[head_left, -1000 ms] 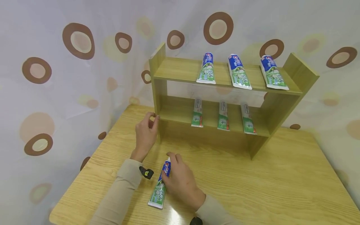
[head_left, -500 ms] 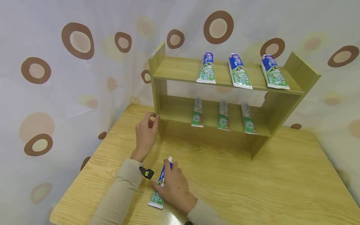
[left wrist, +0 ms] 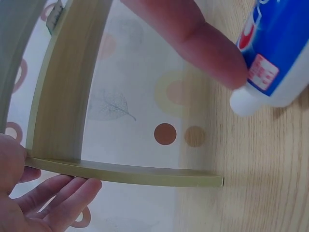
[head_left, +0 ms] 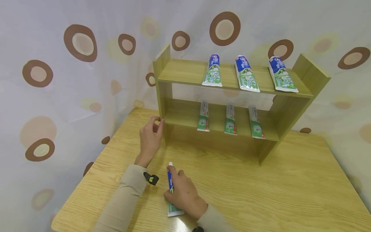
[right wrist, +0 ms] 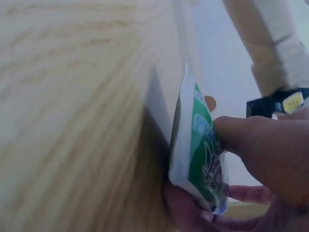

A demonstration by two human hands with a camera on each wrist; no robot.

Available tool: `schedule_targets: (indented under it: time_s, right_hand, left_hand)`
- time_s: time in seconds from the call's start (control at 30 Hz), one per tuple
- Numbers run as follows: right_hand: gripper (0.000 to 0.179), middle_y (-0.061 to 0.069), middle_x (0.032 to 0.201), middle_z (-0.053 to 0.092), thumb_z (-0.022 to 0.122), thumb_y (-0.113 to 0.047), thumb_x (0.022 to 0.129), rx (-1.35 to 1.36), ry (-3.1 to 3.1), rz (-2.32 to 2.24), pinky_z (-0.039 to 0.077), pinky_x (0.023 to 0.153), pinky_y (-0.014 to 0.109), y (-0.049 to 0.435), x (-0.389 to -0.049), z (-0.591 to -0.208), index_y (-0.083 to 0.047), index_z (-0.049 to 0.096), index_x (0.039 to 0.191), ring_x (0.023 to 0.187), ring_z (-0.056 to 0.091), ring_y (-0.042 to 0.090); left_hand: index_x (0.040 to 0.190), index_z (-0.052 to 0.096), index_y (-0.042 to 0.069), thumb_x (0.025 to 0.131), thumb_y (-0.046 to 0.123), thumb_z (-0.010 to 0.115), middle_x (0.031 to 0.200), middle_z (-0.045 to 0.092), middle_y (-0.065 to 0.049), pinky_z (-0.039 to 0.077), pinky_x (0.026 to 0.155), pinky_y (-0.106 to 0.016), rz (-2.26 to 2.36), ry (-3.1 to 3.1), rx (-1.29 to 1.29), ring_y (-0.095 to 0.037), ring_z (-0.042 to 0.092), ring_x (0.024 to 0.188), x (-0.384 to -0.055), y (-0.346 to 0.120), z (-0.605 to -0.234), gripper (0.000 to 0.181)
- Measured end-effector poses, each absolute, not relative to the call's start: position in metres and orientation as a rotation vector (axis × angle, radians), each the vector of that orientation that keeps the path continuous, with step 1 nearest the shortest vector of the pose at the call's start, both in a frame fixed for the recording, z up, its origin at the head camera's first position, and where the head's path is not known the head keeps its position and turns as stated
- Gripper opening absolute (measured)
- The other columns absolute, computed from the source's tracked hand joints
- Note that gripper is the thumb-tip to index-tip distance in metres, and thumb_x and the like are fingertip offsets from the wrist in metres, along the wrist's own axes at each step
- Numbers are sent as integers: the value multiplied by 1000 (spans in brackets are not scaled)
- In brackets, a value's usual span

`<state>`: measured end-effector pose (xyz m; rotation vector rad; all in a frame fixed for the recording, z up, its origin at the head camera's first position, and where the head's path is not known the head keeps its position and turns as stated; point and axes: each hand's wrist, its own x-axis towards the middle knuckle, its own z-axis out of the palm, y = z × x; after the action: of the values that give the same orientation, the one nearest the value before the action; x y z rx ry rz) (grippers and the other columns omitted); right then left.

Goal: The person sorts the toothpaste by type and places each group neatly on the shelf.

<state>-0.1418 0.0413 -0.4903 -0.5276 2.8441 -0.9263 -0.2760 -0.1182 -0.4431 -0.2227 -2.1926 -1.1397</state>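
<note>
My left hand (head_left: 150, 138) pinches the left side panel of a two-tier wooden shelf (head_left: 181, 70), its thumb and fingers on opposite faces of the panel in the left wrist view. Low on the table in the head view, my right hand (head_left: 185, 194) grips a blue, green and white toothpaste tube (head_left: 170, 180). The tube's white cap points toward the shelf. In the right wrist view the thumb presses the green face of the tube (right wrist: 200, 140), whose crimped end stands tilted close over the tabletop. My hand covers the middle of the tube.
Three blue-and-green toothpaste tubes (head_left: 246, 73) lie on the upper shelf. On the lower one lie three silver-and-green tubes (head_left: 230, 120). The wooden table (head_left: 304, 190) extends to the right, and a patterned cloth (head_left: 95, 71) hangs behind it.
My right hand has closed round the toothpaste tube, which has turned from slanting to nearly straight toward the shelf. My left hand has stayed on the side panel.
</note>
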Motion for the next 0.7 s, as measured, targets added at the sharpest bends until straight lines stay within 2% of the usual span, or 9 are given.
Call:
schedule_targets:
  time_s: [0.27, 0.7]
  right_hand:
    - [83, 19, 110, 69, 84, -8, 83, -523, 2814, -1101, 49, 52, 16, 56, -143, -487, -10, 45, 156, 73, 63, 16]
    - [80, 17, 107, 69, 85, -7, 86, -596, 2905, -1080, 52, 54, 15, 63, -142, -465, -12, 47, 156, 78, 69, 19]
  left_hand:
    - [116, 71, 2, 112, 23, 65, 73, 73, -17, 53, 62, -34, -1150, -2188, -214, -31, 69, 64, -276, -117, -442, 23]
    - [115, 71, 2, 111, 23, 66, 74, 73, -18, 52, 63, -33, -1166, -2181, -199, -34, 71, 68, -275, -117, -442, 21]
